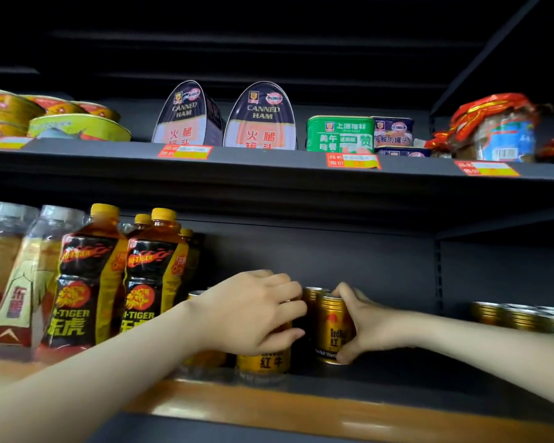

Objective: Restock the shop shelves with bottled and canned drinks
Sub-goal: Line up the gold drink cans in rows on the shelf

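Observation:
On the lower shelf stand gold Red Bull cans. My left hand curls over the top and side of one gold can near the front edge. Just to the right, my right hand grips another gold can, thumb near its base and fingers at its top rim. A third can stands behind it, and one more peeks out left of my left wrist. Both held cans are upright on the shelf.
Hi-Tiger bottles with yellow caps and clear wrapped bottles fill the shelf's left. More gold cans sit at the far right. The upper shelf holds canned ham tins, luncheon meat tins and jars.

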